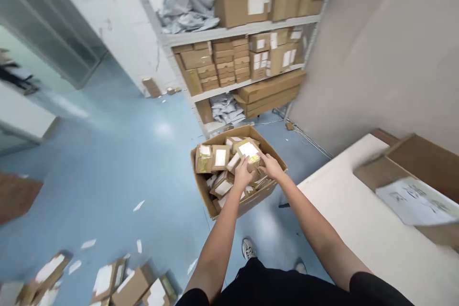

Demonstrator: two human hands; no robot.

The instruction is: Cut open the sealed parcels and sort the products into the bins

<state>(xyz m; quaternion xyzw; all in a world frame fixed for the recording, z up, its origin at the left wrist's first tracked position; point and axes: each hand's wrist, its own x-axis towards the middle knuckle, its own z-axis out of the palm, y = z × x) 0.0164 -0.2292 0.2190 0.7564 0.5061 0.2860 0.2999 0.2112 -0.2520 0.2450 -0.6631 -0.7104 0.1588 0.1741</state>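
A large open cardboard box stands on the blue floor in front of me, full of several small brown parcels with white labels. Both my arms reach down into it. My left hand and my right hand grip one small labelled parcel from either side, at the top of the pile. Fingers of both hands are curled round its edges.
A metal shelf rack behind the box holds stacked cartons and grey mailer bags. A white table on my right carries an open carton with a paper sheet. More small parcels lie on the floor at lower left.
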